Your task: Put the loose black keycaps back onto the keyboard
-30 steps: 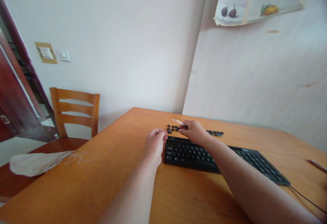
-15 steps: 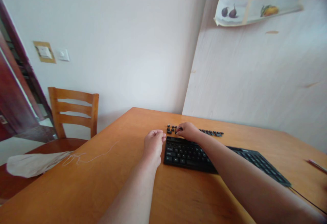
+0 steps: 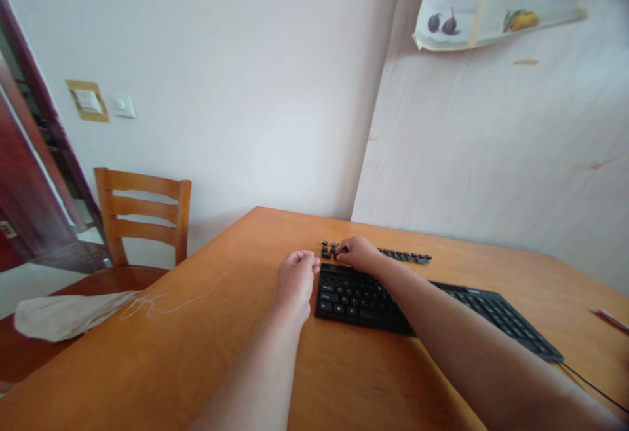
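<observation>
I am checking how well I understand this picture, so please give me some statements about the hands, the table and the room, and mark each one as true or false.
1. The right hand is at the row of loose keys behind the keyboard. True.
2. The left hand lies flat on the keyboard. False: its fingers are drawn together, beside the keyboard's left end.
3. A wooden chair stands to the left of the table. True.
4. The keyboard has no cable. False: a dark cable runs from its right end.
5. A fruit picture hangs on the wall. True.
</observation>
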Available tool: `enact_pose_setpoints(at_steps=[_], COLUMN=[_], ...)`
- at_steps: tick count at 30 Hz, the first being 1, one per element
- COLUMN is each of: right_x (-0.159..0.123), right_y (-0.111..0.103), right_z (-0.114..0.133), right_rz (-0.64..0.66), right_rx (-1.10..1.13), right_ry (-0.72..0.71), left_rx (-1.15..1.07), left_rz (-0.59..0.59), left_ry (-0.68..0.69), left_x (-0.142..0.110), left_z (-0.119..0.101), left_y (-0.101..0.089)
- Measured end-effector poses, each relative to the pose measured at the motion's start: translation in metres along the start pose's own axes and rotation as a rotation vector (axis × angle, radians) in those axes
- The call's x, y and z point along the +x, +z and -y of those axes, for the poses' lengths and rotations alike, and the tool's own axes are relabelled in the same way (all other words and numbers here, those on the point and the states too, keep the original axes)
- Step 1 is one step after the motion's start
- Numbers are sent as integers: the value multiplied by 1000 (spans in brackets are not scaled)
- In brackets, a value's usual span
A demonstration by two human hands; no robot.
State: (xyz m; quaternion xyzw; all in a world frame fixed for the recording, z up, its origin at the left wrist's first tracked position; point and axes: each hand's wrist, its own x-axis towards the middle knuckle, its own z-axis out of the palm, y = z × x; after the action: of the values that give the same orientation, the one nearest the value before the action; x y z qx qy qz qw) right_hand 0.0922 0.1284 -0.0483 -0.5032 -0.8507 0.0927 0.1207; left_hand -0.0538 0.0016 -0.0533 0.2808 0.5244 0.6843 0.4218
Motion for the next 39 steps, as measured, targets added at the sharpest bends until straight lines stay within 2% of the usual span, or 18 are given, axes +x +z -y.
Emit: enact_pose_setpoints(at_steps=[8, 16, 18, 21, 23, 27, 31, 34, 39], right_x=[-4, -19, -25, -36, -46, -64, -79, -86, -90], right_y=[-5, -27, -32, -39, -45, -55, -56, -49, -39], right_z=[1, 6, 8, 14, 18, 22, 23, 24, 25], right_rz=[-71, -211, -213, -181, -187, -276, -198, -139, -90], right_rx=[55, 169, 276, 581, 709, 603, 575, 646, 784], right_ry=[-11, 24, 36, 90, 106, 50, 37, 93, 63], left_rx=[-13, 12, 19, 28, 24, 3, -12, -15, -8], left_rz=[2, 0, -2, -3, 1, 11, 20, 20, 27], left_ry=[1, 10, 10, 8, 5, -7, -5, 3, -4], left_x=[3, 1, 2, 4, 5, 6, 6, 6, 7], left_z=[3, 0, 1, 4, 5, 7, 7, 6, 8], left_y=[-1, 0, 0, 0, -1, -1, -1, -1, -1])
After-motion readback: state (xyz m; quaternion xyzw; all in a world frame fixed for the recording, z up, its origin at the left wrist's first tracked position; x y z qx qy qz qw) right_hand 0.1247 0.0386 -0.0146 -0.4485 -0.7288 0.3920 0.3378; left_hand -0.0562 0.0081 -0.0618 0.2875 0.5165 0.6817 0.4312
